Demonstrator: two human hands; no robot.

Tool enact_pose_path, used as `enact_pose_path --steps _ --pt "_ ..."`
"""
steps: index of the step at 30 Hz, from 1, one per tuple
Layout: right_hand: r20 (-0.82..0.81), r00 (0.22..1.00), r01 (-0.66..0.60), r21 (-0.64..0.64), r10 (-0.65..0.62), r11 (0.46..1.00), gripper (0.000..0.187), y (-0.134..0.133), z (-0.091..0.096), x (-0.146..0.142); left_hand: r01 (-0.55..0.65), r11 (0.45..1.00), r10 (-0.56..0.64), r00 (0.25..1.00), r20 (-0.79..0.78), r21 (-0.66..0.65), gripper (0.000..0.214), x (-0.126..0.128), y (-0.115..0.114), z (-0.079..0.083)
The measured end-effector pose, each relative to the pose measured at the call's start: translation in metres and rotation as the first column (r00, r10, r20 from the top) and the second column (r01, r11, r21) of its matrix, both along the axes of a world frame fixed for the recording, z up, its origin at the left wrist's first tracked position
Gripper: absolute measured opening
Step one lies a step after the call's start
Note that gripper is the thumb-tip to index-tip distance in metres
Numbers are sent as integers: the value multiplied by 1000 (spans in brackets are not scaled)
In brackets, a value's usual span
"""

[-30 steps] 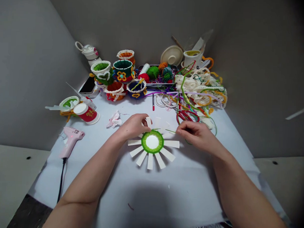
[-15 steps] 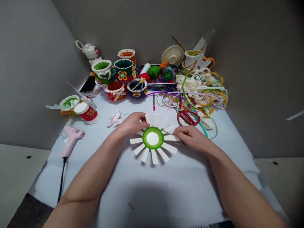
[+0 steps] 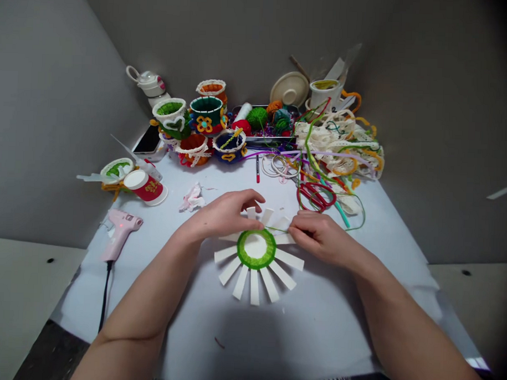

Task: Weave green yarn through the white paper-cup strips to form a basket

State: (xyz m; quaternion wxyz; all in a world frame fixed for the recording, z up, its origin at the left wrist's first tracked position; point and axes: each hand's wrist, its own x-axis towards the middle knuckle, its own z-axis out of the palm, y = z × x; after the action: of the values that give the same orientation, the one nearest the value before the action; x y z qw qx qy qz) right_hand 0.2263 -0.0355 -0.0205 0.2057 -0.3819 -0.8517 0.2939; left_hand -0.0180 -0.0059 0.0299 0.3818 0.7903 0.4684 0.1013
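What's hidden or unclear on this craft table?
All in the head view:
White paper strips: some partly covered by the bare left hand.
Thin green yarn: the stretch hidden inside the bare right hand.
Red-and-white paper cup: its gold print, too small to read.

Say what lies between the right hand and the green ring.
In the head view, a green strand runs from the right hand toward the green ring, among white strips.
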Motion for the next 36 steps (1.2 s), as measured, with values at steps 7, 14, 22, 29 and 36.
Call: enact_pose_path --steps 7,14,22,29,36 --pt "1 1000 -21 35 21 999 29 -2 -2 -3 105 993 -99 989 -111 49 20 12 -3 -10" --pt "-71 995 61 -127 -70 990 37 3 2 1 -4 1000 4 1000 -12 10 18 9 6 -19" --pt "-163 983 36 -283 -85 958 49 9 -10 10 -128 990 134 982 130 -53 18 -3 16 -21" --pt "-134 958 214 -245 -252 946 36 10 -6 11 -196 981 196 980 40 11 14 -5 19 -26" --pt "-214 942 257 -41 -259 966 22 4 3 7 -236 969 241 968 -67 77 9 -3 19 -26"
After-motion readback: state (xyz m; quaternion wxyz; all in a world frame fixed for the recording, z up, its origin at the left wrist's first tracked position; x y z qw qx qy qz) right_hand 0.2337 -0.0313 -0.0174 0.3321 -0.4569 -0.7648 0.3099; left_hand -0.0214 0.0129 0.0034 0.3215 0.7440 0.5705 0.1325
